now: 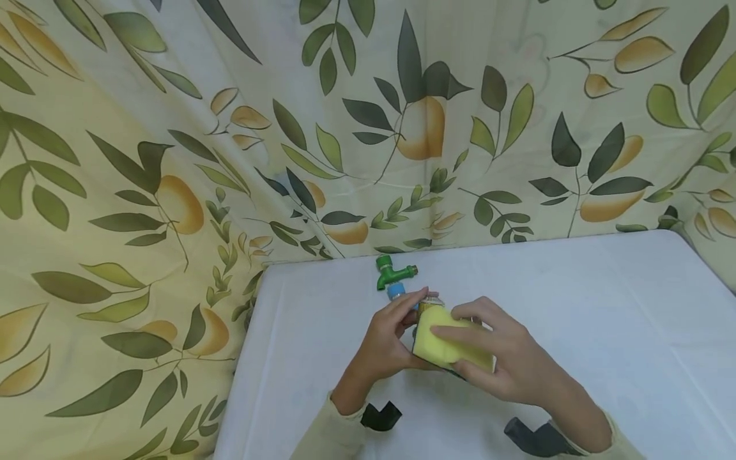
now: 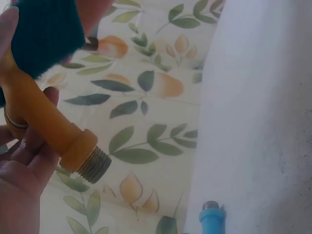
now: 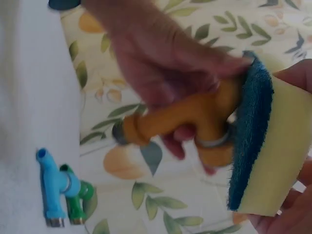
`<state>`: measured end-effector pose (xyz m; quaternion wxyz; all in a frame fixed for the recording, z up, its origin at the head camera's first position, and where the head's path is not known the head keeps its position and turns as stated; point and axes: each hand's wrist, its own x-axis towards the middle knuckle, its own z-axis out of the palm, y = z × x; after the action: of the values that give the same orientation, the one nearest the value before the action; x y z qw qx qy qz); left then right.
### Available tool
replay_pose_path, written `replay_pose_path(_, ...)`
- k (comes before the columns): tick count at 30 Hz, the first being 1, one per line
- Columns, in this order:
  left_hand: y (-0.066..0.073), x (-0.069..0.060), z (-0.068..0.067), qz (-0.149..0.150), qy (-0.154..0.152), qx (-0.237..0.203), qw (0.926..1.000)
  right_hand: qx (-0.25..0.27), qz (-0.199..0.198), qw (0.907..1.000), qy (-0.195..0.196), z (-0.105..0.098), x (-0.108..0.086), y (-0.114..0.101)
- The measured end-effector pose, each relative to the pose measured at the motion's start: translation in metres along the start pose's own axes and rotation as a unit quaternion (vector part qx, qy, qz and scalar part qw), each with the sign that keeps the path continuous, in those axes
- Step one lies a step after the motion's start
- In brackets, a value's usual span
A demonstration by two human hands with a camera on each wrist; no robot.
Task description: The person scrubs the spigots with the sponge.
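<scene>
My left hand grips an orange plastic tap with a threaded metal end. In the head view the tap is mostly hidden behind the sponge. My right hand holds a yellow sponge between thumb and fingers. The sponge's blue-green scouring side faces the tap and lies against its body in the right wrist view. Both hands are close together above the white table.
Beyond my left hand, a green tap and a blue tap lie side by side on the white table. A leaf-and-fruit patterned curtain hangs along the table's back and left edges.
</scene>
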<state>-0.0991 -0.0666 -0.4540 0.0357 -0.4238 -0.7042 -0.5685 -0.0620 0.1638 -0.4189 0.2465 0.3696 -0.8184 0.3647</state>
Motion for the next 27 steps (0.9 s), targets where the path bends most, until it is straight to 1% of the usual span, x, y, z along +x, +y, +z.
replay_pose_path(3, 0.0019, 0.0002, -0.0022, -0.008, 0.001, 0.021, 0.9997, -0.002, -0.005, 1.0000, 0.000, 0.0005, 0.0006, 0.0009)
replay_pose_path(5, 0.0029, 0.0001, -0.0029, -0.012, 0.001, 0.032, 0.9994, 0.006, -0.019, 0.9998, -0.005, 0.0003, -0.0001, 0.0007)
replay_pose_path(8, 0.0035, 0.0005, -0.0037, -0.009, -0.001, 0.043, 0.9990, 0.010, -0.036, 0.9993, -0.009, -0.0004, 0.0004, 0.0005)
replay_pose_path(11, 0.0035, 0.0012, -0.0045, -0.008, 0.003, 0.061, 0.9981, -0.005, -0.029, 0.9996, -0.006, -0.0015, 0.0019, -0.0001)
replay_pose_path(13, 0.0034, 0.0015, -0.0049, -0.010, 0.010, 0.081, 0.9966, -0.003, -0.034, 0.9994, -0.008, -0.0016, 0.0020, -0.0010)
replay_pose_path(16, 0.0031, 0.0013, -0.0046, -0.011, 0.018, 0.097, 0.9950, -0.009, -0.036, 0.9993, -0.007, -0.0010, 0.0013, -0.0024)
replay_pose_path(19, 0.0023, 0.0007, -0.0047, -0.004, 0.024, 0.107, 0.9940, -0.034, -0.010, 0.9994, 0.006, 0.0009, 0.0003, -0.0035)
replay_pose_path(22, 0.0011, 0.0002, -0.0055, 0.004, 0.024, 0.108, 0.9939, -0.030, -0.008, 0.9995, 0.008, 0.0039, -0.0014, -0.0047)
replay_pose_path(24, 0.0010, 0.0000, -0.0058, 0.002, 0.022, 0.110, 0.9937, -0.036, -0.005, 0.9993, 0.009, 0.0056, -0.0020, -0.0048)
replay_pose_path(26, 0.0015, 0.0000, -0.0064, 0.001, 0.019, 0.112, 0.9935, -0.061, 0.012, 0.9981, 0.008, 0.0060, -0.0023, -0.0054)
replay_pose_path(27, 0.0022, 0.0001, -0.0069, -0.005, 0.015, 0.109, 0.9939, -0.071, 0.025, 0.9972, 0.002, 0.0054, -0.0023, -0.0060)
